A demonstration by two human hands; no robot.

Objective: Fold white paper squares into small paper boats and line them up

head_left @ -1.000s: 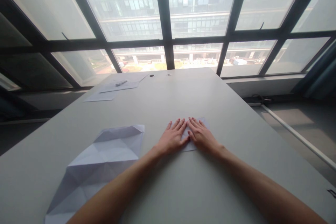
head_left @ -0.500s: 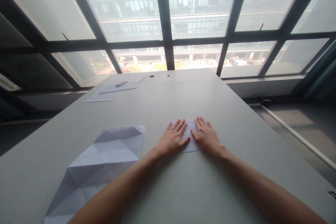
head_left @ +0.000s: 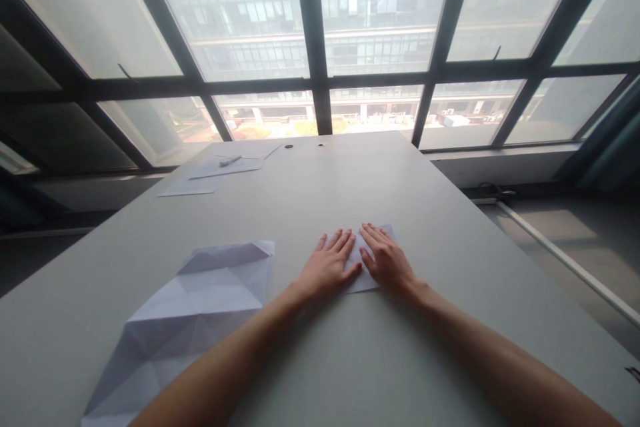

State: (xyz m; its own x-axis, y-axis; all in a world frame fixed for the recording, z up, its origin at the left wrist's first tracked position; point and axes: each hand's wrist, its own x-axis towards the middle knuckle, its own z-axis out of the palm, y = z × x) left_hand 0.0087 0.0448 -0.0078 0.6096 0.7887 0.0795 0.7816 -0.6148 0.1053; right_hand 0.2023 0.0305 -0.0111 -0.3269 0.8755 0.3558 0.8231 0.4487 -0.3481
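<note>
A small white sheet of paper (head_left: 364, 283) lies flat on the table, mostly covered by my hands. My left hand (head_left: 330, 259) rests palm down on its left part, fingers spread. On its right part lies my right hand (head_left: 389, 260), also palm down with the fingers stretched out and close together. The paper's upper right corner shows beyond my right fingers. Whether the paper is folded under my hands is hidden. To the left, partly behind my left forearm, is a larger creased sheet of paper (head_left: 200, 293) with raised fold lines.
At the far left of the white table (head_left: 320, 200) lie several flat sheets of paper (head_left: 193, 185) with a whitish pen-like object (head_left: 230, 160) on top. Two small dark round spots sit near the far edge. Large windows with dark frames (head_left: 324, 107) stand behind the table.
My right hand has slid a little to the left over the small paper, toward my left hand, uncovering its upper right corner. My left hand stays in place.
</note>
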